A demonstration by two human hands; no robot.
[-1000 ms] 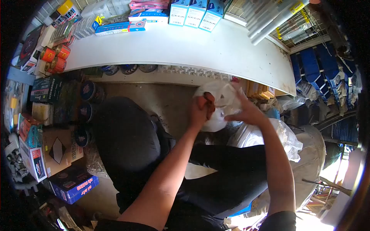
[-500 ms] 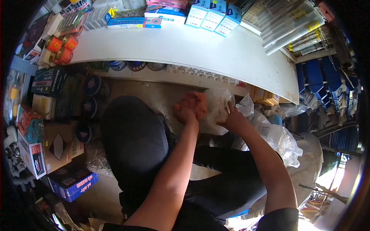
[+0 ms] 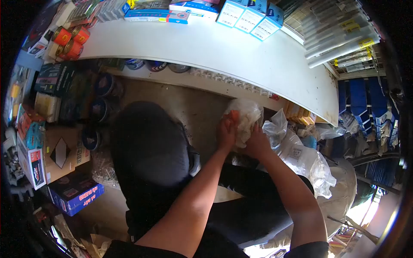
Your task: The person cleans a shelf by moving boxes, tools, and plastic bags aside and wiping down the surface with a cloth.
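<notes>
My left hand (image 3: 226, 134) is closed around a crumpled orange-red bundle (image 3: 233, 115), most of it now hidden by my fingers and by clear plastic. Right beside it, my right hand (image 3: 257, 141) grips a clear plastic bag (image 3: 247, 112), which bulges up between both hands. The orange-red bundle sits at the bag's left side and overlaps it in this view. Both hands are held low over the floor, in front of my bent knee. More clear plastic packaging (image 3: 301, 152) lies just to the right of my right hand.
A white shelf (image 3: 206, 51) runs across in front, with blue-and-white boxes (image 3: 251, 21) and orange cans (image 3: 71, 41) on top. Left stand dark tubs (image 3: 101, 109), a cardboard box (image 3: 62, 155) and a blue box (image 3: 75, 195). Blue packages (image 3: 363, 101) hang at right.
My left hand has brought the orange-red bundle rightward against the clear bag. My right hand stays at the bag, now closer to my left. The view has shifted slightly.
</notes>
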